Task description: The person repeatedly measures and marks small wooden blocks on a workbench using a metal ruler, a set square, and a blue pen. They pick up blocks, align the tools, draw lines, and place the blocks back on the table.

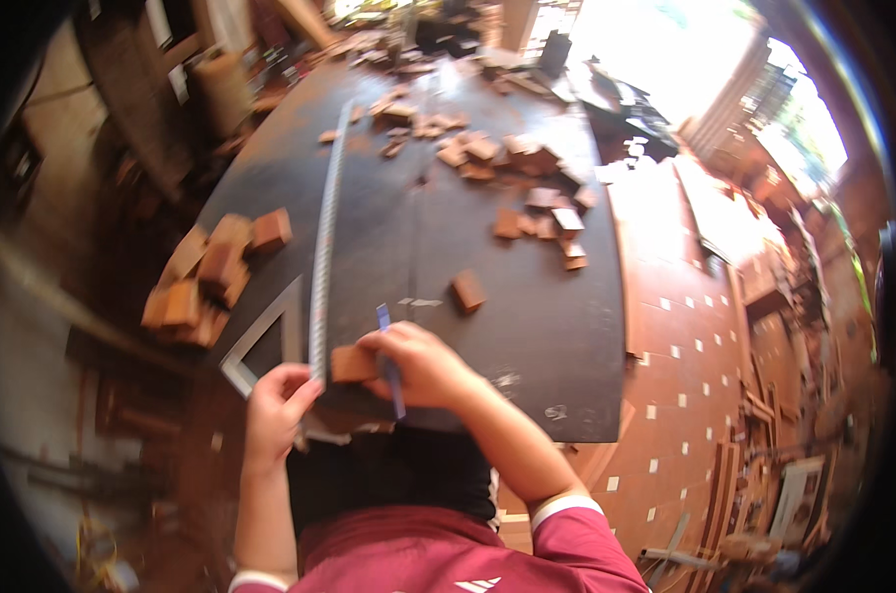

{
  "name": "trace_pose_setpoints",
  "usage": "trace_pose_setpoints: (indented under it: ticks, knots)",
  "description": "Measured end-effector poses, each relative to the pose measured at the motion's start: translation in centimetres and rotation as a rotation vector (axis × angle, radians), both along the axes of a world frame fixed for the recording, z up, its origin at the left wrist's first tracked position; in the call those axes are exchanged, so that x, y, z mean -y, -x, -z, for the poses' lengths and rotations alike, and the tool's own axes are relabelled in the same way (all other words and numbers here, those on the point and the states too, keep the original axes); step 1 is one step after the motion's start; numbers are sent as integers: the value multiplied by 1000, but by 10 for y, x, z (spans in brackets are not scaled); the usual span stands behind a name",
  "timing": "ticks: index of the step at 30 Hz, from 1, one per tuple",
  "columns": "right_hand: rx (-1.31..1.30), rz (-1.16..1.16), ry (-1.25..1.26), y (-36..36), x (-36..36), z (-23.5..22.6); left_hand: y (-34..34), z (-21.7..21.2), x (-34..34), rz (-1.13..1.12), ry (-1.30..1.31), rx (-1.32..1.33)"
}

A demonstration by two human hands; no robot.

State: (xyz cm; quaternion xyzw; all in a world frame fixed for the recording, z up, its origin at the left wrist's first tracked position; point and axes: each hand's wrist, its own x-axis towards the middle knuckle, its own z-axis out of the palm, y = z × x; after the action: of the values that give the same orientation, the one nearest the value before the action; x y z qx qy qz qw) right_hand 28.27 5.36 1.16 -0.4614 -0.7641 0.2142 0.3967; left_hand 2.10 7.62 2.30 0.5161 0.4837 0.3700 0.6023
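We have our left hand (278,400) at the near end of a long, narrow, pale measuring strip (329,227), with thumb and forefinger drawn together at its tip; blur keeps us from telling whether they pinch the strip or only rest against it. Our right hand (418,361) is closed around a slim blue pen (396,390), which slants across it, one end sticking out above the fingers and the other below. The same fingers meet the right end of a small orange-brown wooden block (349,364), which lies just right of the strip, near the close edge of a dark, broad worktop (527,346).

To the left of the strip we have a grey, flat, triangular frame (292,336), and beyond it a heap of orange-brown wooden blocks (220,267) at the left edge. A single reddish-brown wooden block (468,292) lies apart, past our right hand. Farther off, on the right, we see a loose cluster of mixed brown wooden pieces (542,212). Beyond the worktop's right side runs a reddish tiled floor (665,425) dotted with small pale squares.
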Motion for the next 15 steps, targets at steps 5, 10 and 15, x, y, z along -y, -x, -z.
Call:
trace_pose_setpoints:
  ticks: [5,10,15]
  knots:
    - [-8,62,13,3,8,-4,-11,5,-1,42,12,28]
    - [17,37,13,11,3,-6,-6,10,3,24,10,19]
    - [23,35,15,9,3,-5,-11,11,0,13,3,10]
